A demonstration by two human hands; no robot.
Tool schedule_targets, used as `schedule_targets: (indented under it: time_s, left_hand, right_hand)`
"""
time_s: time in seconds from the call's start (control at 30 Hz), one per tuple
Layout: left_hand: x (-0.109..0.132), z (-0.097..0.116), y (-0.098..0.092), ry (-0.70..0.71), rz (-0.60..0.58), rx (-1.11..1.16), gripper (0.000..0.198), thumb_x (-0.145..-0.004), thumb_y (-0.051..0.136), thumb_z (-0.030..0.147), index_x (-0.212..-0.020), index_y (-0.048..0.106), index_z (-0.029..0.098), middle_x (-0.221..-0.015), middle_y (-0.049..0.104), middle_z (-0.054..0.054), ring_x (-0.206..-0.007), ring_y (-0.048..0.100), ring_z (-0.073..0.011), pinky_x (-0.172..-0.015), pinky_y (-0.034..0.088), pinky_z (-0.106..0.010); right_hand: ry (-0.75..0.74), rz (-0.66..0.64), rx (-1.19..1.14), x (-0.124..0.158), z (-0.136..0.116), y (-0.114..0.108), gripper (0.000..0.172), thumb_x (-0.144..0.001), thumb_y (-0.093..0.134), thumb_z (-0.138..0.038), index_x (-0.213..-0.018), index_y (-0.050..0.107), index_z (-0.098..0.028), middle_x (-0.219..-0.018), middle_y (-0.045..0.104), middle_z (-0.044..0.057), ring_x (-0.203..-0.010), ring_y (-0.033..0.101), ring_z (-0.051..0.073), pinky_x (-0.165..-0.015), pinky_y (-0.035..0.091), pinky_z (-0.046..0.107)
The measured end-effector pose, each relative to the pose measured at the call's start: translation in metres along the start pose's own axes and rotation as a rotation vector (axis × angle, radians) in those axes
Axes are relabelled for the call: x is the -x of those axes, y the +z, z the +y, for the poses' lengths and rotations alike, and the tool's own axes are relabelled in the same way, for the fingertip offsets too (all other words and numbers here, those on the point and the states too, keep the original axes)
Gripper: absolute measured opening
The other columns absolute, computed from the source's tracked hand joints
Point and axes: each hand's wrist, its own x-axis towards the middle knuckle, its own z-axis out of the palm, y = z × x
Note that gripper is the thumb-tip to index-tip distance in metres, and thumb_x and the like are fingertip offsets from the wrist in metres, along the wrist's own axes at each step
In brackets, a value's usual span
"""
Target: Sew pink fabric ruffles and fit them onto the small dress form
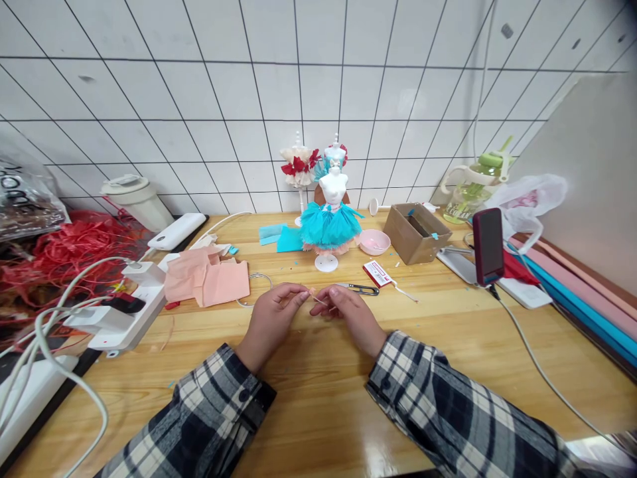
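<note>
I see the wooden table (pixel 318 398) spanning the view. At its rear stands a small mannequin (pixel 332 189) in a teal skirt, and pink fabric (pixel 206 279) lies left of centre. My left hand (pixel 273 320) and right hand (pixel 352 317) meet at mid-table, each grip pinched on one end of a thin strand (pixel 319 301). Thread snips (pixel 359 288) lie just behind the right hand. I cannot tell whether the strand is needle or thread.

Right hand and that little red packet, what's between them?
Small thread snips lie on the table between the right hand and the packet, in the head view.
</note>
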Motion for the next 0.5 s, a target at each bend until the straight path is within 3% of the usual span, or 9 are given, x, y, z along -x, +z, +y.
schedule_targets:
  time_s: [0.17, 0.33, 0.43, 0.5]
  left_hand:
    - [0.001, 0.000, 0.000, 0.012, 0.011, -0.019, 0.023, -0.085, 0.061, 0.041, -0.083, 0.072, 0.021, -0.085, 0.075, -0.003, -0.081, 0.069, -0.0193, -0.074, 0.054, -0.030]
    - [0.001, 0.003, -0.002, 0.012, -0.050, 0.065, 0.023, -0.086, 0.060, 0.040, -0.087, 0.071, 0.019, -0.088, 0.075, -0.004, -0.083, 0.069, -0.0188, -0.075, 0.054, -0.029]
    - [0.000, 0.006, -0.008, 0.169, -0.161, -0.011, 0.021, -0.089, 0.057, 0.036, -0.086, 0.070, 0.021, -0.086, 0.074, -0.003, -0.082, 0.067, -0.0173, -0.088, 0.050, -0.034]
    - [-0.002, 0.007, -0.013, 0.316, -0.265, -0.139, 0.019, -0.092, 0.054, 0.031, -0.086, 0.069, 0.023, -0.085, 0.074, 0.000, -0.081, 0.067, -0.0155, -0.103, 0.039, -0.042]
  right_hand:
    - [0.058, 0.012, -0.006, -0.001, 0.000, 0.003, 0.039, -0.069, 0.075, -0.052, -0.082, 0.063, -0.017, -0.068, 0.068, 0.002, -0.065, 0.062, 0.014, -0.058, 0.042, 0.024]
    - [0.147, -0.003, -0.116, -0.004, 0.003, -0.001, 0.040, -0.069, 0.074, -0.052, -0.086, 0.069, -0.015, -0.073, 0.069, 0.004, -0.068, 0.063, 0.014, -0.055, 0.043, 0.022]
    - [0.183, -0.013, -0.112, -0.006, 0.003, -0.006, 0.039, -0.068, 0.075, -0.050, -0.085, 0.071, -0.016, -0.076, 0.070, 0.005, -0.070, 0.062, 0.015, -0.053, 0.045, 0.022]
    - [0.163, 0.020, -0.003, -0.008, 0.003, -0.010, 0.033, -0.067, 0.077, -0.047, -0.078, 0.070, -0.016, -0.073, 0.069, 0.004, -0.063, 0.059, 0.014, -0.050, 0.044, 0.023]
